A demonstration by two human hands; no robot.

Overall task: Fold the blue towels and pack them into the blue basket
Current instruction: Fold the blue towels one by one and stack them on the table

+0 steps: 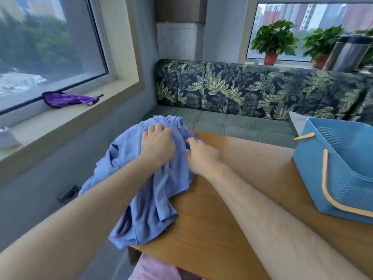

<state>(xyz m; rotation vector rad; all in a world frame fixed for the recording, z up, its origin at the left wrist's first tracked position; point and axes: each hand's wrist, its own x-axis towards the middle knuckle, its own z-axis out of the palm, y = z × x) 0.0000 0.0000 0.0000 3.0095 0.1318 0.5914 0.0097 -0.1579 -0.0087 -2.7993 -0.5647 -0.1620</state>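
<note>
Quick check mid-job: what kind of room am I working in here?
Probably a lounge or seating nook high in a city building: a built-in bench with leaf-print cushions behind the wooden table, potted plants on the sill, and large windows looking out on tower blocks.

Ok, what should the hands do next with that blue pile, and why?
Probably lift one towel out of the crumpled blue towels and spread it flat on the wooden table. The left grip clutches the heap's top, nothing looks folded, part hangs off the corner, and the blue basket looks empty.
</note>
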